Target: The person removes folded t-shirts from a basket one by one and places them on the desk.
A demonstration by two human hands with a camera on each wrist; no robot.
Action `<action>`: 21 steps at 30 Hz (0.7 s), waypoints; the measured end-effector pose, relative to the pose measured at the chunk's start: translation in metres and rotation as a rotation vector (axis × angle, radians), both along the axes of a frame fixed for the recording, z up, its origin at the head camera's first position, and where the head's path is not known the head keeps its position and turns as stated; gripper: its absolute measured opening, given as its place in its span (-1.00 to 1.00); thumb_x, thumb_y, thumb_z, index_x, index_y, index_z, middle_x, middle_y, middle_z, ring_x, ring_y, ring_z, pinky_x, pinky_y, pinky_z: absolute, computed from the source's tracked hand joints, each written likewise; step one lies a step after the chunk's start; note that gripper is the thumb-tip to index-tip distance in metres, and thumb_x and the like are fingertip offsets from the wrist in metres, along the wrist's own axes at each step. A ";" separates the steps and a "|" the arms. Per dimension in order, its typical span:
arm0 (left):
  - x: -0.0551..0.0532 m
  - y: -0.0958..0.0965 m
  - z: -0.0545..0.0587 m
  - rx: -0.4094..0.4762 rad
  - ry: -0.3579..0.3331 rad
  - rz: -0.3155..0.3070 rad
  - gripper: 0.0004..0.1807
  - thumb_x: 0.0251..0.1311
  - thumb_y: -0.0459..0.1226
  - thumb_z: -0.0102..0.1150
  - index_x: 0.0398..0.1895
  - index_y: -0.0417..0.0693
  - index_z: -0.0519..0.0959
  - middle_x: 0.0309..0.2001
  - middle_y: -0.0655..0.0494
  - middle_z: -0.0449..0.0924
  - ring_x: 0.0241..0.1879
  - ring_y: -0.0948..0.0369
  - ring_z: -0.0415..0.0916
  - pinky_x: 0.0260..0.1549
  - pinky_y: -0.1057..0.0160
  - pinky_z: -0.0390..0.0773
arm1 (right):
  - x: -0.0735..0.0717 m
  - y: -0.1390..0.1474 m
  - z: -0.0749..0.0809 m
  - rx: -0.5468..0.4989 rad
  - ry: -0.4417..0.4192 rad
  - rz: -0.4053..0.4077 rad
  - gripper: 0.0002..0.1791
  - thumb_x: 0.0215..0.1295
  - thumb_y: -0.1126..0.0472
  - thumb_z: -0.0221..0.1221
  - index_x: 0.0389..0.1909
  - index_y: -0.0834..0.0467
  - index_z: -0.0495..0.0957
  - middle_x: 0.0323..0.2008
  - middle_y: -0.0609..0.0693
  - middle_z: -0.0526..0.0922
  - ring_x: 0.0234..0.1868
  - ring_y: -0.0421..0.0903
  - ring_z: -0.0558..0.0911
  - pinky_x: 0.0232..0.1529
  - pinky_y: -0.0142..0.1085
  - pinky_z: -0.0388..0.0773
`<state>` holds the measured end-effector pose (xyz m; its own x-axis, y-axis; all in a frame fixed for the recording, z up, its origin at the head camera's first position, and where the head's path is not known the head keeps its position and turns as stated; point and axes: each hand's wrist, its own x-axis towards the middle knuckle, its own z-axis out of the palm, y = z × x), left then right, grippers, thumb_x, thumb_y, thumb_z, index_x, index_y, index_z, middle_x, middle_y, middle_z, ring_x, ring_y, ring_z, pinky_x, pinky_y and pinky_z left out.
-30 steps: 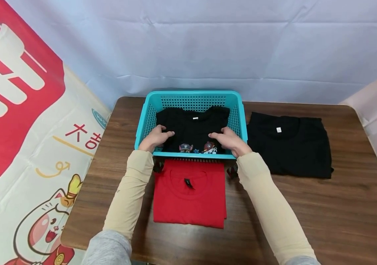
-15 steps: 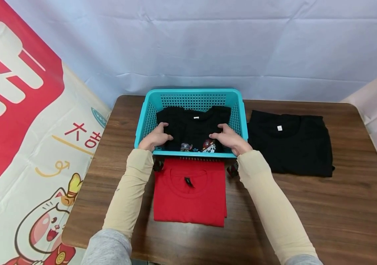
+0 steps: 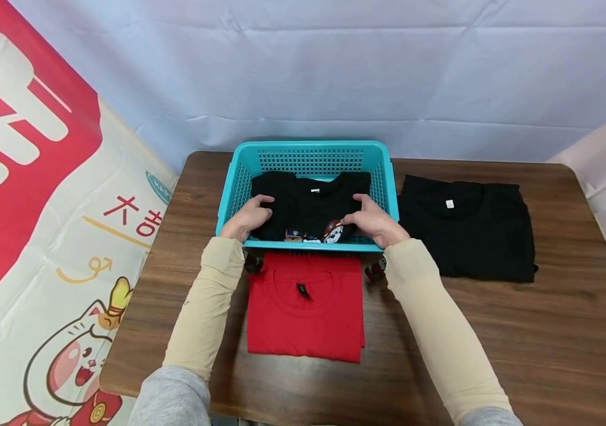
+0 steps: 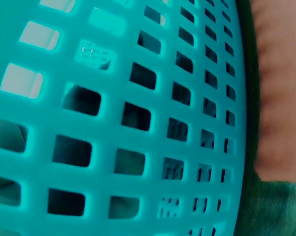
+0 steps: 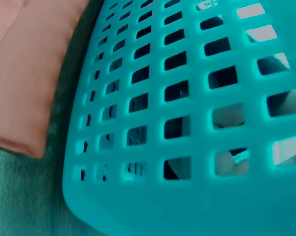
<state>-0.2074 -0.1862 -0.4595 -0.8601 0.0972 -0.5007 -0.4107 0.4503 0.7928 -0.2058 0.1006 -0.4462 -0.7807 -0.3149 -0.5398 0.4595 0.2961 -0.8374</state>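
In the head view, a folded black T-shirt (image 3: 308,204) with a white neck label and cartoon dog heads at its front edge lies inside the turquoise plastic basket (image 3: 313,245). My left hand (image 3: 249,218) reaches over the front rim and grips the shirt's left side, thumb on top. Opposite it, my right hand (image 3: 374,223) holds the right side, its thumb beside the red-capped dog print. The other fingers are mostly hidden by cloth and rim. Both wrist views show the basket's holed wall (image 4: 103,147) up close, with parts of the fingers glimpsed through the holes (image 5: 226,115).
A folded red T-shirt (image 3: 305,325) lies on the brown wooden table (image 3: 547,355) right in front of the basket. To the basket's right lies another folded black T-shirt (image 3: 473,236). A pale cloth backdrop (image 3: 334,71) rises behind the table.
Both hands have drawn slightly apart. The black shirt's printed front edge has sunk lower and shifted a little left behind the front rim. The basket and the other shirts stay put.
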 end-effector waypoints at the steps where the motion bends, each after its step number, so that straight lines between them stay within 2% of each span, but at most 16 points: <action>1: 0.000 0.000 0.000 0.005 -0.009 0.007 -0.48 0.35 -0.37 -0.23 0.38 0.00 0.25 0.27 -0.10 0.18 0.03 0.03 0.18 -0.03 0.15 0.22 | 0.000 0.000 0.000 -0.002 -0.003 -0.002 -0.12 0.36 0.33 0.03 0.53 0.08 -0.30 0.48 0.19 -0.12 0.41 0.16 0.11 0.43 0.06 0.15; 5: -0.001 0.000 0.000 0.010 -0.035 0.021 -0.51 0.35 -0.34 -0.22 0.34 0.03 0.30 0.16 -0.10 0.21 0.00 0.02 0.21 -0.05 0.13 0.22 | -0.001 0.001 -0.001 0.018 0.001 0.018 -0.15 0.34 0.32 -0.02 0.53 0.07 -0.26 0.52 0.14 -0.20 0.42 0.17 0.05 0.43 0.10 0.13; 8: -0.002 0.001 0.001 0.006 -0.040 0.041 -0.56 0.37 -0.27 -0.11 0.32 0.03 0.34 0.34 -0.07 0.18 0.20 0.00 0.19 0.18 0.09 0.27 | -0.002 0.002 -0.002 0.026 0.012 0.034 -0.14 0.31 0.32 -0.02 0.54 0.04 -0.24 0.53 0.11 -0.23 0.42 0.16 0.03 0.40 0.10 0.17; 11: -0.003 0.001 0.001 -0.002 -0.036 0.061 -0.53 0.35 -0.14 0.04 0.30 0.03 0.36 0.43 -0.05 0.12 0.34 -0.01 0.12 0.35 -0.02 0.20 | -0.003 0.002 -0.001 0.006 0.008 0.035 -0.13 0.27 0.34 -0.03 0.54 -0.02 -0.21 0.51 0.11 -0.21 0.37 0.15 0.08 0.32 0.05 0.26; 14: -0.003 0.001 0.001 -0.004 -0.026 0.070 -0.45 0.30 -0.06 0.14 0.33 0.04 0.34 0.47 -0.05 0.06 0.40 -0.03 0.05 0.37 -0.07 0.18 | -0.003 0.002 0.000 -0.008 -0.002 0.033 -0.15 0.23 0.36 -0.04 0.52 -0.06 -0.13 0.48 0.12 -0.14 0.29 0.13 0.17 0.15 -0.07 0.33; 17: -0.003 0.000 0.001 0.008 -0.020 0.077 -0.42 0.27 -0.08 0.17 0.35 0.08 0.33 0.48 -0.04 0.03 0.41 -0.04 0.03 0.37 -0.07 0.17 | -0.003 0.001 0.001 0.001 -0.010 0.036 -0.20 0.21 0.35 -0.05 0.50 -0.02 -0.02 0.43 0.14 -0.04 0.19 0.09 0.24 0.01 -0.16 0.33; 21: -0.002 0.000 0.001 0.019 -0.012 0.057 -0.44 0.29 -0.18 0.14 0.36 0.10 0.33 0.51 -0.01 -0.01 0.44 -0.03 -0.01 0.39 -0.06 0.14 | -0.004 0.000 -0.001 0.014 -0.025 0.032 -0.31 0.27 0.29 -0.04 0.45 0.04 0.08 0.35 0.18 0.10 0.07 0.05 0.33 -0.01 -0.19 0.35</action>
<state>-0.2099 -0.1866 -0.4582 -0.8584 0.0582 -0.5097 -0.4448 0.4106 0.7960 -0.2100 0.1007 -0.4472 -0.7566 -0.3316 -0.5636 0.4703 0.3230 -0.8213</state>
